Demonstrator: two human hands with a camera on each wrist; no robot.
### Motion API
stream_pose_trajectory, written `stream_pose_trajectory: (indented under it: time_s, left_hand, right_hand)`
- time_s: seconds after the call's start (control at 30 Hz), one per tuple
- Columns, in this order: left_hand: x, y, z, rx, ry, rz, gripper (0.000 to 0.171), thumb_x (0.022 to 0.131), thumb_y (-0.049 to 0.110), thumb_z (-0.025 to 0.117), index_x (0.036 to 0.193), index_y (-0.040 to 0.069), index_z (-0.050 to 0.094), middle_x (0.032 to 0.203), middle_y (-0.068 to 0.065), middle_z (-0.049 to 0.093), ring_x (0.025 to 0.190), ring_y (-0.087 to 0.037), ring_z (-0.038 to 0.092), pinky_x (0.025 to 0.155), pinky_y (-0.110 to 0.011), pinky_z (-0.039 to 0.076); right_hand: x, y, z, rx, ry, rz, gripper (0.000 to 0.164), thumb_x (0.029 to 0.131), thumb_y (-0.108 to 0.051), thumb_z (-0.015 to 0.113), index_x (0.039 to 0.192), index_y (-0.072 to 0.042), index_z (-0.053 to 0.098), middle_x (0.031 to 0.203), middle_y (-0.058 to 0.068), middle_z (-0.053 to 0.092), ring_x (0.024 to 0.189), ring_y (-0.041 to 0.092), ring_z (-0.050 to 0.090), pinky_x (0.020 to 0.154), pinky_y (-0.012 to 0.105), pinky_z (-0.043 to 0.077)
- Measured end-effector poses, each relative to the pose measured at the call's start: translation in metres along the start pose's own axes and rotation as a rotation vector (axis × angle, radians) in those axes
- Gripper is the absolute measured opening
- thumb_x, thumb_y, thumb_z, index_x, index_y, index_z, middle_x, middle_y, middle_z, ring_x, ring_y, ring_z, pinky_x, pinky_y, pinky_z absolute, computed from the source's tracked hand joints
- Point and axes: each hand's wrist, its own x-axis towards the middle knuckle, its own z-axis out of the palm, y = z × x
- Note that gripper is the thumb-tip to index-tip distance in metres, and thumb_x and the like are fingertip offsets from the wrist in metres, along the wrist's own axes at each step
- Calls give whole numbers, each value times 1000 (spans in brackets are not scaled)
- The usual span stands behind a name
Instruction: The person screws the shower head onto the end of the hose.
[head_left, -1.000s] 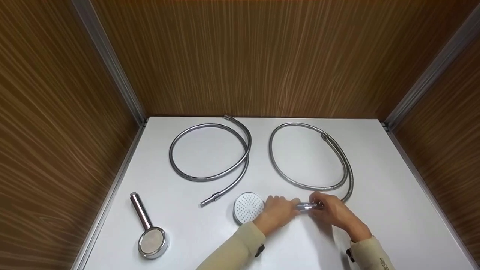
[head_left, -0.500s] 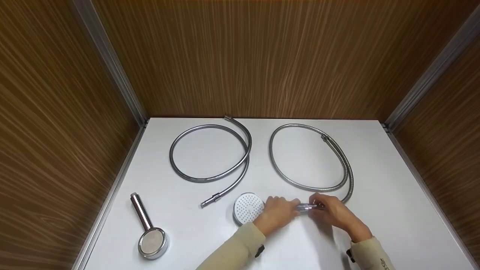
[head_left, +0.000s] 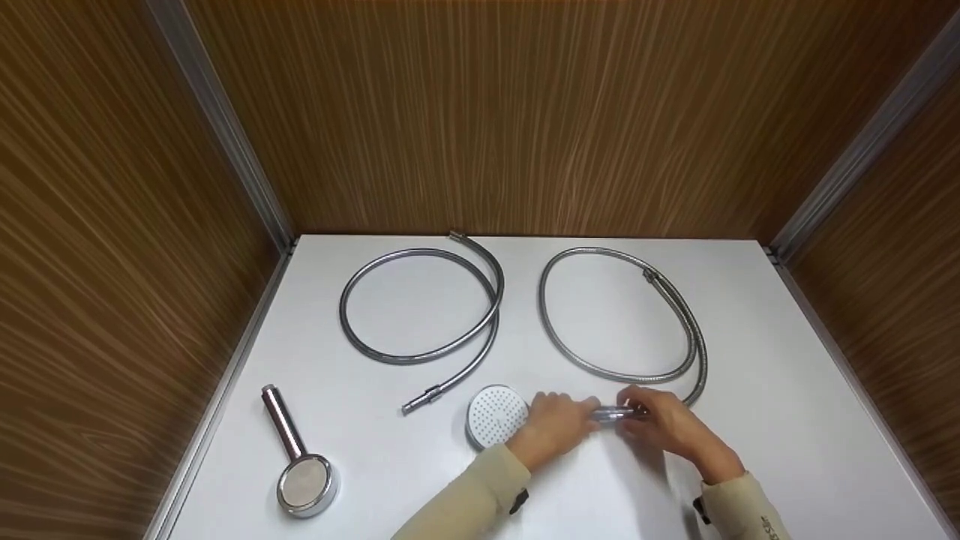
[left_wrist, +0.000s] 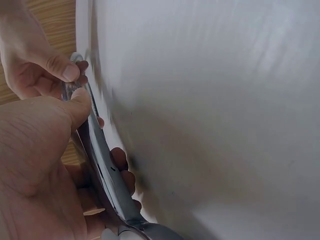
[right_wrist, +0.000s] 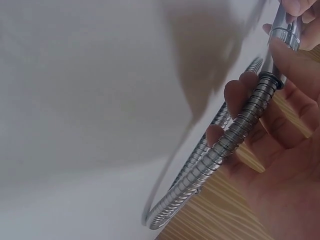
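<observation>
At the front of the white table, my left hand (head_left: 555, 426) grips the handle of a chrome shower head (head_left: 497, 417), its round dotted face turned up. In the left wrist view the fingers wrap under the handle (left_wrist: 100, 150), with the thumb along it. My right hand (head_left: 667, 424) pinches the smooth metal connector (right_wrist: 274, 65) of a ribbed shower hose (right_wrist: 245, 117) between thumb and fingers. Connector and handle lie end to end in one line between the hands. Fingers partly hide the joint. From there the hose runs back into a loop on the table.
A second shower head (head_left: 304, 484) lies front left, its handle pointing back. Behind it a second chrome hose (head_left: 341, 307) is coiled, with one end (head_left: 420, 399) toward the front. Wood-patterned panels (head_left: 480, 112) enclose the white table (head_left: 765, 360) at the back and both sides.
</observation>
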Motion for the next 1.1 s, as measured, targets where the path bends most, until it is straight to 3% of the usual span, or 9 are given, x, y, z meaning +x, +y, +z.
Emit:
stream_pose_trajectory:
  time_s: [0.23, 0.37, 0.6, 0.77, 0.93, 1.1]
  left_hand:
    - [1, 1, 0, -14, -10, 1, 22, 106, 50, 56, 113, 31, 62, 78, 0, 70, 64, -18, 54, 69, -33, 46]
    - [1, 2, 1, -25, -6, -5, 20, 105, 49, 58, 112, 31, 63, 79, 1, 71, 64, -17, 54, 70, -33, 46]
    - [1, 3, 0, 40, -34, -11, 23, 105, 53, 57, 111, 31, 60, 77, 2, 68, 64, -17, 56, 69, -32, 49]
    - [0, 3, 0, 34, -40, -10, 22, 105, 52, 57, 111, 31, 60, 78, 3, 68, 64, -17, 56, 67, -31, 48]
    - [0, 3, 1, 21, -29, -5, 22, 105, 52, 58, 112, 31, 62, 80, 3, 69, 66, -16, 56, 67, -31, 48]
    - [-1, 3, 1, 69, -10, 6, 25, 105, 53, 57, 113, 30, 62, 77, 2, 66, 65, -15, 54, 63, -30, 46]
  right_hand:
    - [0, -2, 2, -26, 25, -22, 19, 86, -1, 82, 97, -12, 71, 87, 0, 72, 78, 5, 62, 70, 28, 53]
    - [0, -2, 2, -21, -3, 2, 17, 88, -1, 80, 97, -13, 71, 88, 0, 72, 79, 3, 61, 72, 28, 54]
    - [-1, -1, 1, -51, -15, -43, 19, 90, 4, 76, 98, -13, 70, 86, -4, 71, 77, 4, 60, 69, 28, 53]
    - [-2, -1, 1, -45, -4, -59, 19, 90, 3, 76, 98, -13, 70, 85, -5, 70, 76, 3, 58, 68, 27, 51]
    - [-2, -1, 1, -30, -2, -69, 18, 90, 0, 78, 97, -14, 70, 83, -5, 69, 75, 2, 56, 67, 26, 50]
    - [-2, -1, 2, -27, 15, -79, 17, 88, -1, 80, 97, -13, 71, 83, -5, 71, 75, 3, 58, 68, 27, 52]
